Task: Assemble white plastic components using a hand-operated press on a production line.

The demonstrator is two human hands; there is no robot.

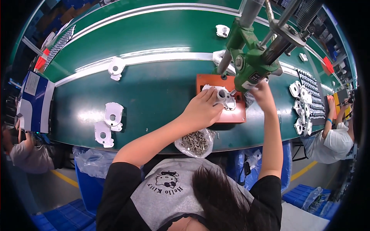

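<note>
While the green table stretched across the view, a green press stood over its right half, its head tilted above an orange block. Just nearer the person, close to the table's front edge, lay an open clear bag of screws. The left hand, partly closed, had hold of a white casting, its fingers across the left end; that casting lay on the orange block, below the press head. The right hand was raised beside the press head, blurred and partly hidden, so I cannot tell how far it was closed or whether it held anything. Well to the left, two white plates lay touching. One loose screw lay just right of the bag.
</note>
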